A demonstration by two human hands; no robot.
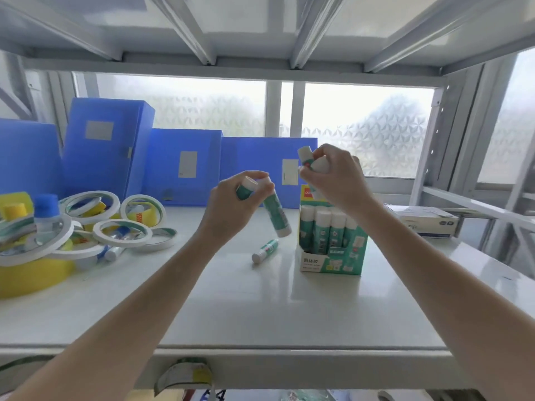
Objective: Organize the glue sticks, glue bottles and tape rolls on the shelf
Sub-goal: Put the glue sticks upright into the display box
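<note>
My left hand [231,206] grips green-and-white glue sticks [276,211] above the white shelf [231,308]; one hangs down from the fist. My right hand [337,179] holds more glue sticks [307,159] just above a green display box [333,241] with several upright glue sticks in it. One small glue stick [265,250] lies loose on the shelf left of the box. At the far left is a heap of white tape rolls [121,235], with a yellow-banded roll [143,211] and glue bottles with a blue cap [46,211] and a yellow cap [14,211] among them.
Blue file boxes [185,166] stand along the back of the shelf before a frosted window. A white carton [425,222] lies at the right. The upper shelf's metal beams [208,30] run overhead. A large yellow tape roll [31,276] sits under the heap.
</note>
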